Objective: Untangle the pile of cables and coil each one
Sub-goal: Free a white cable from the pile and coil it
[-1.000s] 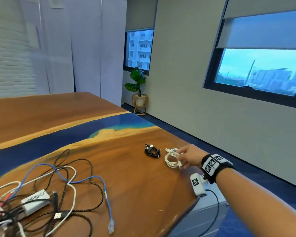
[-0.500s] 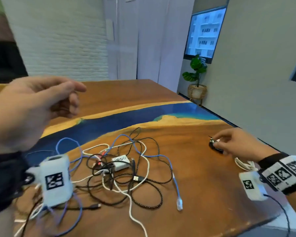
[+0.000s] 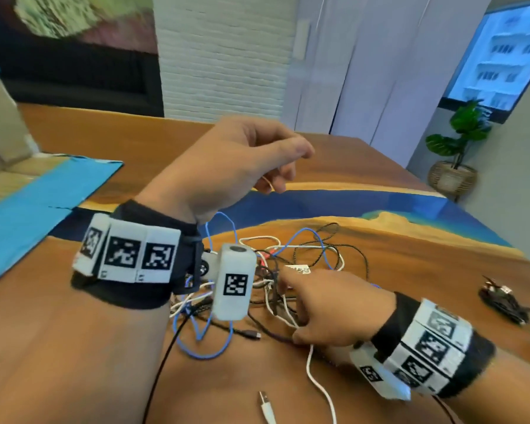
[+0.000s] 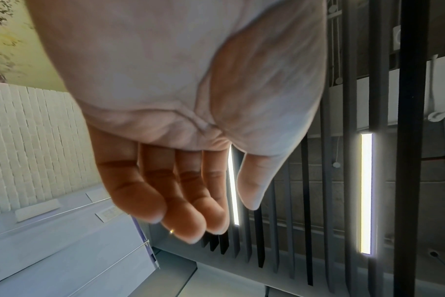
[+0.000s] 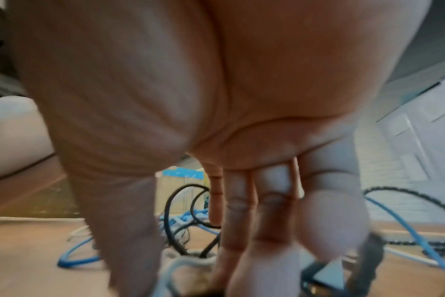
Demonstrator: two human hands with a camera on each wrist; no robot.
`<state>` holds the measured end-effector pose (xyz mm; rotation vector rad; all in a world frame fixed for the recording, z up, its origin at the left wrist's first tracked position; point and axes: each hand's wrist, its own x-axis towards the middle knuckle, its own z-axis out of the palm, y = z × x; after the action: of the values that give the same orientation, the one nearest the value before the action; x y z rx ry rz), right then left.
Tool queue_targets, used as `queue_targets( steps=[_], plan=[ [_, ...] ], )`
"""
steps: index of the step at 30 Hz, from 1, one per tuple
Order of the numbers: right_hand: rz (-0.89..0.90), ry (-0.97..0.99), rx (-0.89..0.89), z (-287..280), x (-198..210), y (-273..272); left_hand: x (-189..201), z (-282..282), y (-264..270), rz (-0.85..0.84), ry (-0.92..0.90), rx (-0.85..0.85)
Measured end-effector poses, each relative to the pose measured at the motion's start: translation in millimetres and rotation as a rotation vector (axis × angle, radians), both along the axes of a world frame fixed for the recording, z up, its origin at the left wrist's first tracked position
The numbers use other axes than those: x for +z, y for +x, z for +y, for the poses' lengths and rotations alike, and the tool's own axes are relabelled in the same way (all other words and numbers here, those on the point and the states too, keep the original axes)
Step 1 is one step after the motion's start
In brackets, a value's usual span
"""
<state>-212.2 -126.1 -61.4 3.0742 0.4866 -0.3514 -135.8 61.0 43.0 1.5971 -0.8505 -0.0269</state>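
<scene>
One black coil [image 3: 502, 302] lies done right of the pile [image 3: 273, 280]; right hand [image 3: 334, 310] seemingly reaching in ungripped, left hand [image 3: 227, 166] loose above it.

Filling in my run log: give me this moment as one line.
left hand: raised, empty | right hand: reaching into cable pile | black coil: set aside on table

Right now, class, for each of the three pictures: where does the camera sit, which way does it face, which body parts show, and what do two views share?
Head: worn on the head, facing down at the table and cable pile; left hand raised, right hand on the pile.
Left wrist: faces up past the empty left hand to ceiling lights.
Right wrist: faces along straight fingers into the cables.
Shared: head and right wrist both show the blue cable.
</scene>
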Motion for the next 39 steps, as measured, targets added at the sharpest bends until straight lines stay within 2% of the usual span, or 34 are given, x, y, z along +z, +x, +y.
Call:
queue_targets(
  steps=[5,7,9,12,14,16,18,21,23,26,27,29,31,33,37,39],
  plan=[
    [-0.139,0.284,-0.080,-10.8,1.3,19.1,-3.0,0.6,2.6,-0.031,0.093,0.003],
    [-0.214,0.590,-0.179,-23.2,12.2,26.2,-6.4,-1.7,5.2,-0.044,0.151,0.011],
    [-0.222,1.022,-0.243,-30.9,23.2,29.3,-13.4,-7.9,9.8,-0.049,0.204,0.011],
    [-0.243,1.484,-0.173,-31.6,32.5,32.8,-32.2,-19.9,19.2,0.018,0.304,-0.070],
    [-0.270,1.721,-0.108,-34.8,34.1,38.5,-43.3,-26.3,25.0,-0.001,0.435,-0.074],
    [-0.323,1.890,-0.110,-47.7,32.3,45.6,-49.4,-26.4,27.0,-0.044,0.589,-0.007],
    [-0.383,1.974,-0.159,-64.9,26.6,51.8,-54.1,-19.7,29.1,-0.021,0.571,0.062],
    [-0.433,1.861,-0.278,-84.8,9.4,58.9,-59.6,-4.0,31.6,0.055,0.442,0.183],
    [-0.469,1.766,-0.339,-93.4,0.3,58.5,-65.7,8.7,30.3,0.032,0.535,0.267],
    [-0.585,1.763,-0.461,-108.0,1.1,51.1,-80.6,31.5,24.2,0.040,0.664,0.346],
    [-0.613,1.686,-0.499,-110.0,3.5,47.5,-86.7,39.0,23.1,0.080,0.630,0.359],
    [-0.650,1.363,-0.549,-109.7,5.1,43.7,-95.0,47.0,19.8,0.152,0.488,0.378],
    [-0.689,1.037,-0.499,-91.2,7.0,38.6,-99.3,46.4,13.6,0.151,0.406,0.408],
    [-0.679,0.843,-0.317,-59.8,7.2,30.1,-98.6,39.7,4.6,0.072,0.385,0.418],
    [-0.429,0.760,-0.027,-3.9,-2.6,10.1,-93.9,20.9,-14.2,-0.074,0.311,0.301],
    [-0.408,0.808,0.070,4.0,-5.8,7.3,-94.6,17.9,-18.9,-0.093,0.307,0.253]
  ],
)
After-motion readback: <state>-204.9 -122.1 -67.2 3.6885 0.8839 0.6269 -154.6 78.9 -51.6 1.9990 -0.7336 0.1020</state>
